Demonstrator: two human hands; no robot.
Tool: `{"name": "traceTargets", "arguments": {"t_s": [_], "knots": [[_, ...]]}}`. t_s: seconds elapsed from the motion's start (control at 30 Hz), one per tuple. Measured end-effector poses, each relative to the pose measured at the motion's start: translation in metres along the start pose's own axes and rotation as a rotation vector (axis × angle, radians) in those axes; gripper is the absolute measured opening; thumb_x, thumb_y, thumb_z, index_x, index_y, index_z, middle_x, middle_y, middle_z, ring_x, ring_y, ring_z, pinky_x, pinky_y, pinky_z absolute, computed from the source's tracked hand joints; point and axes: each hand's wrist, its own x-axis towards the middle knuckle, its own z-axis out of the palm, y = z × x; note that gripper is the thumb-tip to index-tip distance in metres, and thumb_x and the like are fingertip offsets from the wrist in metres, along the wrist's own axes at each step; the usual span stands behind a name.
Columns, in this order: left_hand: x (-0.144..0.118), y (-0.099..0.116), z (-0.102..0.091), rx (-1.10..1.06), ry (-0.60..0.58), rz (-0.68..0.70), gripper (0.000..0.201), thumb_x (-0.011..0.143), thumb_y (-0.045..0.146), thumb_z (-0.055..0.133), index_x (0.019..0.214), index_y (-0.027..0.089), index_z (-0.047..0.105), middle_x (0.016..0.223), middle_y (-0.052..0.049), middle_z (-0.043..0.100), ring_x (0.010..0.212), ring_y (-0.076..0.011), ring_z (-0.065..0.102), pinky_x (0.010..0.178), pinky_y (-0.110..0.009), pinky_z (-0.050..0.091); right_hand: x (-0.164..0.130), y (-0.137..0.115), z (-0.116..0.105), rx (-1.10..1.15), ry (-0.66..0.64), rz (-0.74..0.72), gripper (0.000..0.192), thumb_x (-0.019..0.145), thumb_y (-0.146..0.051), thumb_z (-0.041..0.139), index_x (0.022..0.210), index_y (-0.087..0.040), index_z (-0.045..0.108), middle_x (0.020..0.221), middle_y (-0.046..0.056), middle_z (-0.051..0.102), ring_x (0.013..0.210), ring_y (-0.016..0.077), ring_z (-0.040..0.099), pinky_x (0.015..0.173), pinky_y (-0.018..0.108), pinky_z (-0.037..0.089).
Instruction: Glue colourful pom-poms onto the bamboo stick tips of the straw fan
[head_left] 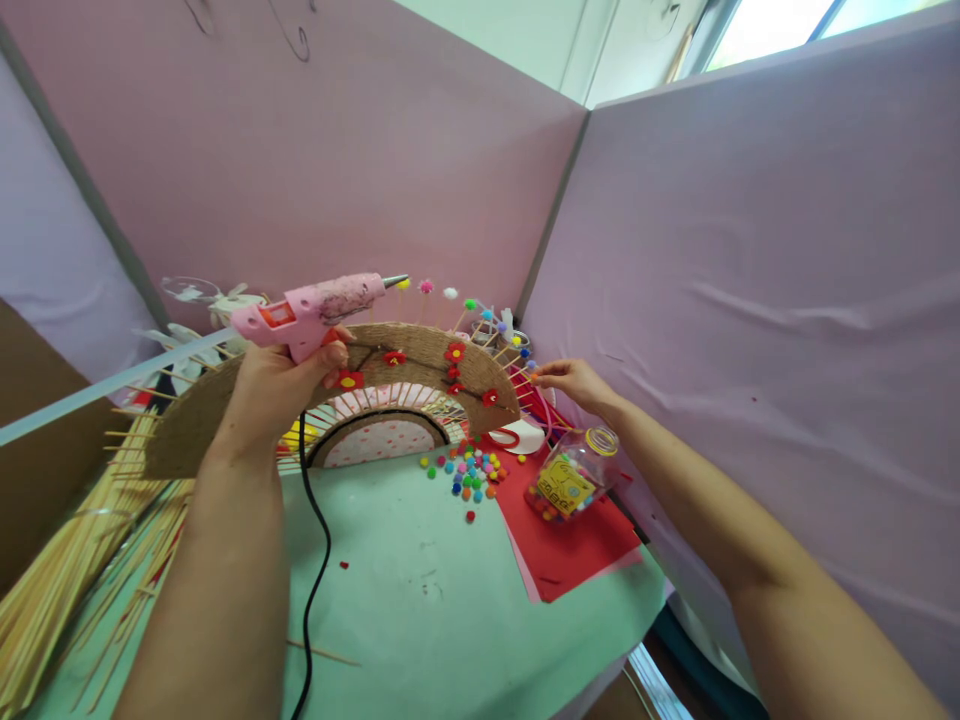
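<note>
L hand (289, 375) wrapped round pink glue gun (330, 300); R hand (574, 383) pinching orange pom-pom (533, 378) at right end of twine-covered arch (420, 342), back of bench (390, 580). Poss. risk: L hand dips, nozzle (395, 281) knocks yellow pom-pom (403, 285) loose.

pink-lilac panel walls (765, 200) | green-covered table (405, 640) | bright window (765, 32), upper right

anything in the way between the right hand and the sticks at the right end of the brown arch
Nothing visible: the right hand is right beside the sticks, its fingertips at what looks like an orange pom-pom. The jar is below, nearer the camera, outside that gap.
</note>
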Motion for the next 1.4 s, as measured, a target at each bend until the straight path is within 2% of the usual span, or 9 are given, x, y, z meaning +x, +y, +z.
{"name": "traceTargets", "arguments": {"t_s": [0.5,0.6,0.77,0.87,1.0,1.1,1.2,1.3,1.4], "knots": [[0.001,-0.006,-0.005,0.036,-0.014,0.019,0.012,0.077,0.027,0.071,0.083,0.017,0.068,0.051,0.004,0.052,0.047,-0.0085,0.045,0.046,-0.021,0.034,-0.001,-0.002,-0.002,-0.153,-0.029,-0.046,0.034,0.076,-0.051,0.069,0.081,-0.019,0.077,0.080,0.003,0.077,0.075,0.0188,0.065,0.073,0.030,0.049],[0.001,-0.004,-0.003,0.005,-0.013,0.021,0.011,0.076,0.025,0.071,0.081,0.016,0.068,0.051,0.004,0.051,0.047,-0.0088,0.046,0.046,-0.021,0.034,-0.005,-0.004,-0.011,-0.138,-0.018,-0.029,0.037,0.084,-0.051,0.062,0.089,-0.017,0.076,0.089,0.007,0.078,0.083,0.0207,0.068,0.081,0.032,0.051],[0.001,0.002,0.001,-0.021,0.019,0.008,0.010,0.071,0.021,0.072,0.076,0.016,0.065,0.055,0.003,0.053,0.046,-0.0073,0.045,0.045,-0.021,0.034,-0.019,-0.010,-0.028,0.026,0.110,0.063,0.042,0.094,-0.049,0.049,0.101,-0.014,0.071,0.103,0.017,0.076,0.088,0.0209,0.070,0.083,0.034,0.051],[0.000,0.002,0.002,-0.028,0.026,0.012,0.008,0.071,0.018,0.072,0.075,0.015,0.065,0.055,0.003,0.054,0.047,-0.0067,0.046,0.045,-0.020,0.034,-0.033,-0.019,-0.035,0.064,0.185,0.080,0.039,0.086,-0.051,0.061,0.097,-0.015,0.071,0.100,0.015,0.076,0.086,0.0204,0.069,0.081,0.034,0.051],[0.000,-0.002,0.000,-0.031,0.016,0.034,0.009,0.072,0.019,0.073,0.076,0.015,0.066,0.057,0.002,0.055,0.049,-0.0070,0.047,0.046,-0.020,0.034,-0.073,-0.043,-0.032,0.099,0.374,-0.092,0.037,0.063,-0.046,0.082,0.087,-0.020,0.070,0.085,0.006,0.073,0.079,0.0193,0.066,0.080,0.034,0.052],[0.001,-0.003,0.000,-0.031,0.015,0.030,0.007,0.073,0.019,0.071,0.078,0.016,0.067,0.058,0.002,0.056,0.049,-0.0070,0.047,0.047,-0.020,0.034,-0.119,-0.066,-0.016,0.053,0.434,-0.165,0.024,0.069,-0.043,0.077,0.083,-0.025,0.070,0.084,0.004,0.072,0.079,0.0204,0.065,0.079,0.035,0.052],[0.001,-0.002,0.002,-0.043,0.013,0.058,0.006,0.074,0.017,0.071,0.078,0.015,0.067,0.059,0.002,0.057,0.049,-0.0065,0.047,0.047,-0.020,0.034,-0.159,-0.074,0.019,-0.009,0.282,-0.149,0.016,0.079,-0.043,0.067,0.081,-0.027,0.071,0.080,0.005,0.072,0.075,0.0229,0.065,0.072,0.037,0.053],[0.001,-0.001,0.004,-0.040,0.023,0.068,0.006,0.072,0.014,0.070,0.077,0.015,0.067,0.058,0.003,0.056,0.048,-0.0063,0.047,0.046,-0.020,0.034,-0.180,-0.058,0.067,-0.102,0.065,-0.146,0.021,0.089,-0.044,0.054,0.084,-0.029,0.069,0.076,0.004,0.070,0.068,0.0208,0.062,0.065,0.034,0.050],[0.001,-0.001,0.005,-0.035,0.032,0.084,0.005,0.072,0.014,0.069,0.075,0.014,0.066,0.057,0.003,0.056,0.049,-0.0060,0.046,0.046,-0.019,0.034,-0.187,-0.029,0.111,-0.293,-0.038,-0.122,0.035,0.094,-0.044,0.049,0.066,-0.024,0.060,0.061,0.002,0.063,0.058,0.0174,0.057,0.058,0.029,0.043]]}}
